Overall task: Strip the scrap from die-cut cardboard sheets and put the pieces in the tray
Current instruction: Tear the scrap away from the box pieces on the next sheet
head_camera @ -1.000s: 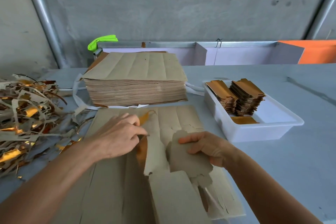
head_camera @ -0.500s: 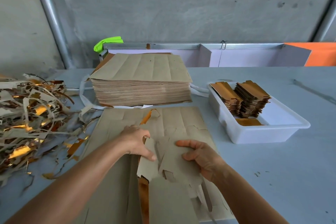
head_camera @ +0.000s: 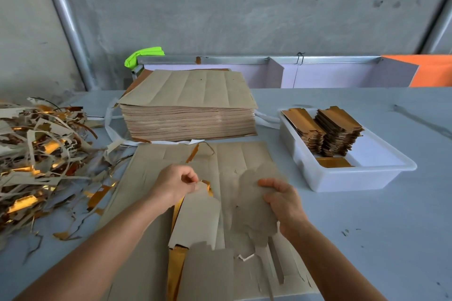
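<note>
Scrap pile (head_camera: 36,161) left; tray (head_camera: 367,178) right; stack (head_camera: 188,110) behind.

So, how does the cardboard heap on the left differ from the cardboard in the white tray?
The scrap heap is a loose tangle of thin torn strips lying directly on the table; the pieces in the white tray are uniform cut shapes in two neat piles. The heap spreads wide and low; the piles stand compact and taller. Both show brown card with shiny gold faces.
</note>
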A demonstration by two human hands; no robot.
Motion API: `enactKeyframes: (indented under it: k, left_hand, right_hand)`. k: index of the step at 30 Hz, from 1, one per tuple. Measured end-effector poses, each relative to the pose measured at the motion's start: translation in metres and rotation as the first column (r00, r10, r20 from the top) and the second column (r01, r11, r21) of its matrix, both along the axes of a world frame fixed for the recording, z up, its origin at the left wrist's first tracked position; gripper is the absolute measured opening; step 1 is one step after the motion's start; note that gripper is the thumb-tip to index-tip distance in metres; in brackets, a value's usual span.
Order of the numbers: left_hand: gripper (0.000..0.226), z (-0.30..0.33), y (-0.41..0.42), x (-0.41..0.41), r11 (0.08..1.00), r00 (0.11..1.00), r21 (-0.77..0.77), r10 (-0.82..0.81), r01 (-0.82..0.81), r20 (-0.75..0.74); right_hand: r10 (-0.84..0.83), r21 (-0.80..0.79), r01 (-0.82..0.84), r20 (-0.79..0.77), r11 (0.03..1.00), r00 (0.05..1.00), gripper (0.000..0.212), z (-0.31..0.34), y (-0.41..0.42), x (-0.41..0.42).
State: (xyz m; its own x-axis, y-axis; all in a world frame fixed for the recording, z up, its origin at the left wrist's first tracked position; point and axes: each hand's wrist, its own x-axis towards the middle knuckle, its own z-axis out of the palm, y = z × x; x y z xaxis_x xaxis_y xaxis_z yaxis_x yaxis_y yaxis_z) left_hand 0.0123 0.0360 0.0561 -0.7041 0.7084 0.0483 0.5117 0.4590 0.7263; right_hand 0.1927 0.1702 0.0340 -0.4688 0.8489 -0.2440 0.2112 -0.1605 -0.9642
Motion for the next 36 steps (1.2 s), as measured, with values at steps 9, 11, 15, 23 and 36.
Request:
enactKeyframes:
  k: [9, 11, 15, 23, 36]
  left_hand:
    - [0.011, 0.031, 0.016, 0.006, 0.940, 0.908, 0.299, 0.028, -0.167, 0.418]
    - [0.014, 0.030, 0.022, 0.011, 0.927, 0.942, 0.320, 0.084, -0.193, 0.324]
    - [0.017, 0.025, 0.031, 0.017, 0.914, 0.964, 0.345, 0.139, -0.213, 0.227]
    - [0.035, 0.029, 0.019, 0.000, 0.924, 0.909, 0.117, 0.381, -0.365, -0.172]
    - [0.037, 0.034, 0.057, 0.052, 0.964, 0.963, 0.119, -0.249, 0.236, 0.107]
  right_hand:
    - [0.231, 0.402, -0.266, 0.134, 0.876, 0.964, 0.034, 0.035, -0.013, -0.020]
    - [0.244, 0.374, -0.251, 0.068, 0.893, 0.967, 0.047, 0.034, -0.017, -0.021]
    - [0.188, 0.424, -0.230, 0.139, 0.876, 0.972, 0.020, 0.029, -0.027, -0.025]
    - [-0.111, 0.293, 0.130, -0.080, 0.947, 0.991, 0.016, 0.027, 0.001, -0.011]
    - [0.029, 0.480, 0.162, -0.368, 0.862, 0.930, 0.011, 0.046, 0.011, 0.003]
